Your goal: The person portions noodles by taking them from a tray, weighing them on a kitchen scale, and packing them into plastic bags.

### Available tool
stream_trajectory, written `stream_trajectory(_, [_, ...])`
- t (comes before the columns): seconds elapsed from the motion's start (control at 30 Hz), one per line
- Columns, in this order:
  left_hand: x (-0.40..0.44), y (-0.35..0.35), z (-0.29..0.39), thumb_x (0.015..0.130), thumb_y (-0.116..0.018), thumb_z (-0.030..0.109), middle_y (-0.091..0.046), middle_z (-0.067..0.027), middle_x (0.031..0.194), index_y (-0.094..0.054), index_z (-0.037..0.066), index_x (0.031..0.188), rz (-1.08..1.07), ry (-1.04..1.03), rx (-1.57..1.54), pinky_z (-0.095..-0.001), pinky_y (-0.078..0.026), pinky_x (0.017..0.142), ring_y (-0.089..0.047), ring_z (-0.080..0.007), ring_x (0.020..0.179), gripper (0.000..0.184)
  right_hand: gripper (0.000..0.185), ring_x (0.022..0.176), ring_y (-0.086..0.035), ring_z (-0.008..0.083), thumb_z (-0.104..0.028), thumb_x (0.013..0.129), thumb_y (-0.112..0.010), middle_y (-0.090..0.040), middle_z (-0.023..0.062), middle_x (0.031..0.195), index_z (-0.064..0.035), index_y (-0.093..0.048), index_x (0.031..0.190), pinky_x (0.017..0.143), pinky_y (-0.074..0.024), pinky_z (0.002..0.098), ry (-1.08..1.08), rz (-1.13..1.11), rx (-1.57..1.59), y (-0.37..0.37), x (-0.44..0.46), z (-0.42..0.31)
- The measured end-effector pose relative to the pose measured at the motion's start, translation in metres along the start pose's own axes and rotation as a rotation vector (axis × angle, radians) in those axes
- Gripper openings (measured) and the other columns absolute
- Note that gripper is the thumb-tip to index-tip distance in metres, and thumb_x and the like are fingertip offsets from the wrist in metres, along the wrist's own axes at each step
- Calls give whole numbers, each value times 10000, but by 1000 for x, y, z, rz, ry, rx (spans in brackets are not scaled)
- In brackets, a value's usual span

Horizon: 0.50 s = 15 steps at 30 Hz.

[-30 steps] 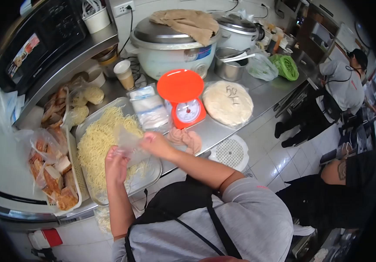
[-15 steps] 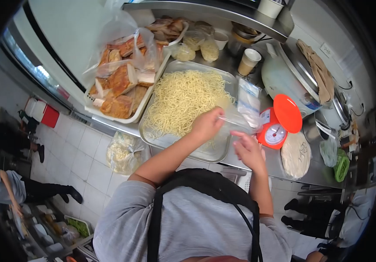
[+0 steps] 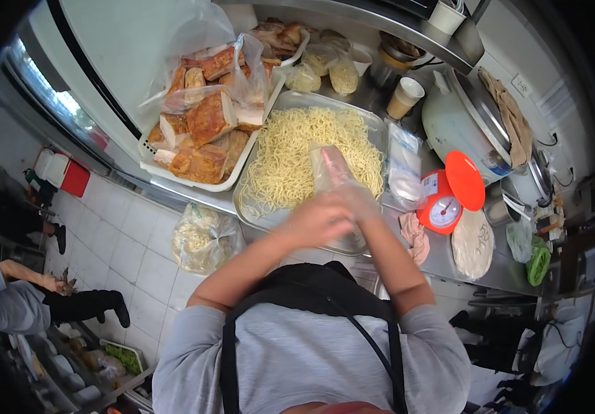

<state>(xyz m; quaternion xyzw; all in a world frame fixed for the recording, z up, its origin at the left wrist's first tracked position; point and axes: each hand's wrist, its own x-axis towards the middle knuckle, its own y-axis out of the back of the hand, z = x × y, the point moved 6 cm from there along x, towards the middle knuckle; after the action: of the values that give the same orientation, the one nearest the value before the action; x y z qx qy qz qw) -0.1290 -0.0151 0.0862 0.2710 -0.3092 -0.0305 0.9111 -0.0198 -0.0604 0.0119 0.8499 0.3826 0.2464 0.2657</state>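
Note:
My right hand (image 3: 335,168) is inside a clear plastic bag, its fingers stretched out above the noodles. Across that wrist lies my left hand (image 3: 322,217), slightly blurred, with its fingers closed on the lower part of the bag (image 3: 361,200). Beneath both hands, a pile of pale yellow noodles (image 3: 290,148) fills much of a metal tray (image 3: 256,219). To the right of the tray are a packet of clear plastic bags (image 3: 404,155) and an orange dial scale (image 3: 444,210).
A white basket (image 3: 232,178) of browned meat chunks (image 3: 211,119) stands left of the tray. Behind are bagged noodles (image 3: 344,76), a paper cup (image 3: 405,98) and a large cooker (image 3: 460,124). A pink cloth (image 3: 415,238) lies near the scale. Other people stand at both sides.
My right hand has moved into the plastic bag and over the noodles. My left hand has come to the right wrist. The view has turned since the earliest frame.

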Motion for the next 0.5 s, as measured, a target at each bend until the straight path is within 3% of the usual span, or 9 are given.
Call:
stream_trajectory(0.07, [-18, 49, -26, 741, -552, 86, -545, -58, 793, -562, 36, 816, 225, 219, -109, -266, -430, 634, -535, -151, 702, 91, 545, 1224, -240, 227, -160, 774, -472, -171, 152, 1340, -92, -238, 1261, 941, -304, 267, 72, -200, -661, -8, -3, -17])
stream_trajectory(0.1, [-30, 69, -39, 762, -539, 75, -541, -45, 798, -552, 27, 848, 351, 374, -179, -242, -425, 648, -528, -119, 719, 100, 561, 1235, -220, 233, -149, 763, -467, -133, 160, 1351, -114, -228, 1269, 946, -297, 266, 127, -265, -837, -12, -1, -24])
stream_trajectory(0.17, [-51, 96, -57, 780, -515, 55, -524, -17, 741, -532, 17, 874, 506, 447, -298, -206, -421, 612, -508, -83, 687, 103, 563, 1219, -248, 241, -142, 737, -469, -165, 177, 1329, -138, -257, 1258, 942, -303, 267, 111, -305, -957, -19, 6, -26])
stream_trajectory(0.27, [-66, 113, -64, 814, -498, 93, -528, -31, 774, -510, 4, 903, 587, 473, -345, -212, -418, 650, -515, -96, 675, 126, 483, 1101, -391, 243, -136, 697, -490, -372, 187, 1183, -133, -387, 1168, 898, -352, 280, -3, -321, -836, -28, 24, -8])
stream_trajectory(0.33, [-68, 114, -68, 818, -491, 94, -530, -30, 754, -509, 4, 900, 607, 441, -403, -212, -418, 643, -514, -96, 666, 122, 389, 977, -486, 237, -108, 677, -501, -500, 174, 1026, -110, -490, 1066, 848, -397, 296, 52, -474, -824, -40, 45, 14])
stream_trajectory(0.43, [-68, 117, -70, 822, -482, 94, -532, -30, 733, -506, 7, 902, 613, 430, -429, -212, -415, 643, -514, -97, 664, 120, 206, 791, -523, 206, -52, 682, -477, -550, 104, 802, -78, -557, 870, 739, -444, 307, 110, -104, -390, 8, 54, -31])
stream_trajectory(0.47, [-67, 118, -71, 823, -480, 93, -532, -30, 728, -506, 9, 903, 606, 432, -430, -212, -414, 645, -515, -97, 665, 119, 169, 747, -527, 186, -35, 668, -504, -551, 74, 802, -78, -552, 824, 683, -448, 304, 74, -91, -103, 10, 70, 0])
stream_trajectory(0.5, [-63, 121, -70, 819, -484, 85, -526, -24, 731, -510, 9, 890, 625, 423, -452, -207, -413, 635, -507, -87, 661, 107, 161, 733, -529, 178, -44, 660, -521, -549, 61, 782, -83, -547, 814, 679, -443, 298, -176, -119, 316, 30, 78, 4])
